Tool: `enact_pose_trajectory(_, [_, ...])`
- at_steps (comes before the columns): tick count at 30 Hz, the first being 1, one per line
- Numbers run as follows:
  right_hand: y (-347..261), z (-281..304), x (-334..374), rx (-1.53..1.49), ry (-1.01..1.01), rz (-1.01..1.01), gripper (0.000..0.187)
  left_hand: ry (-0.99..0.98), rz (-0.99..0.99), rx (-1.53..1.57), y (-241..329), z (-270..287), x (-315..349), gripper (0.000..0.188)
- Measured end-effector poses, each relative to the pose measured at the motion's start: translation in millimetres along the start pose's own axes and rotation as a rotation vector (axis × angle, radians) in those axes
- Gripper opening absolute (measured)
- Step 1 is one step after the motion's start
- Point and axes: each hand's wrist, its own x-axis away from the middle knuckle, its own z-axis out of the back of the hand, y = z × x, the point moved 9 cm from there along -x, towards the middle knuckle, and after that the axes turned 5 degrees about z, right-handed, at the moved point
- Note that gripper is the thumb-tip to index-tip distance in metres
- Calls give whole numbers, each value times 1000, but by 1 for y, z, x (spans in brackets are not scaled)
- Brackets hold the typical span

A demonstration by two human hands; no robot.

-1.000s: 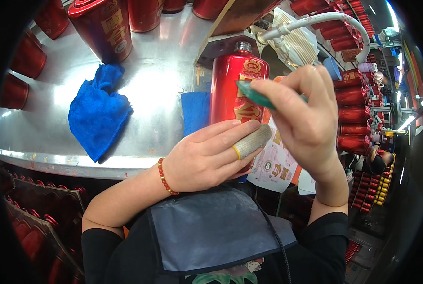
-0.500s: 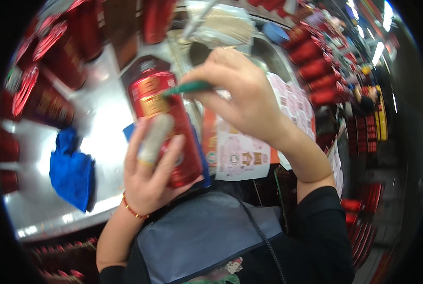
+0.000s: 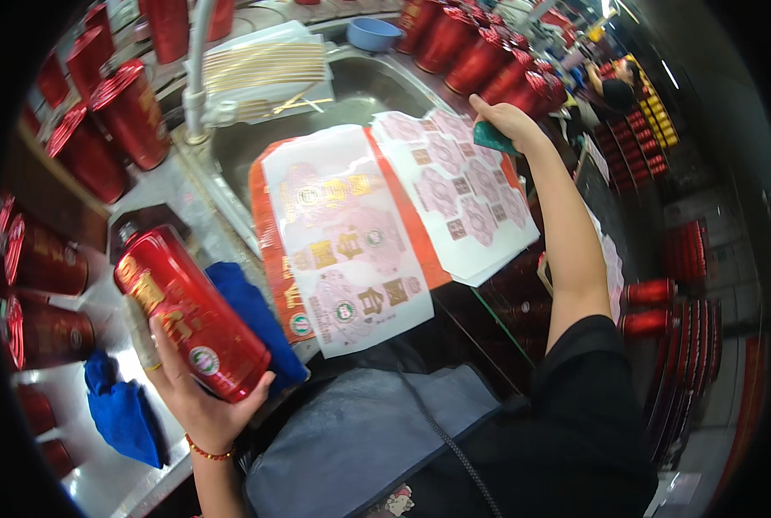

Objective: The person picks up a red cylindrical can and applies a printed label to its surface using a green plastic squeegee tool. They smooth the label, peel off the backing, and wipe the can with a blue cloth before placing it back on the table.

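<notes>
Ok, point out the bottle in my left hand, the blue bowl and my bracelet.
Bottle (image 3: pixel 206 312): head view, on its red body.
Blue bowl (image 3: pixel 373 39): head view, on its outer wall.
Bracelet (image 3: pixel 206 451): head view, on its beads.

Desk (image 3: pixel 96 462): metal, at left, glare lay across it. Sink (image 3: pixel 351 112): metal, sat beyond, a white pipe (image 3: pixel 197 73) rising beside it. Floor (image 3: pixel 730 414): grey, tiled, ran along the right. Racks (image 3: pixel 611 154): dark, stood behind. Light strip (image 3: pixel 669 73): thin, white, glowed upper right.
</notes>
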Motion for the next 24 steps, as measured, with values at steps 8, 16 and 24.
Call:
enact_pose_trajectory(8, [83,31,43,428,-151,-53,50,108,-93,2,-7,6,6,130])
enact_pose_trajectory(16, [132,43,63,322,5,-103,47,97,-59,40,-9,4,6,131])
enact_pose_trajectory(24, [89,26,6,313,150,80,44,90,-41,42,-5,2,4,128])
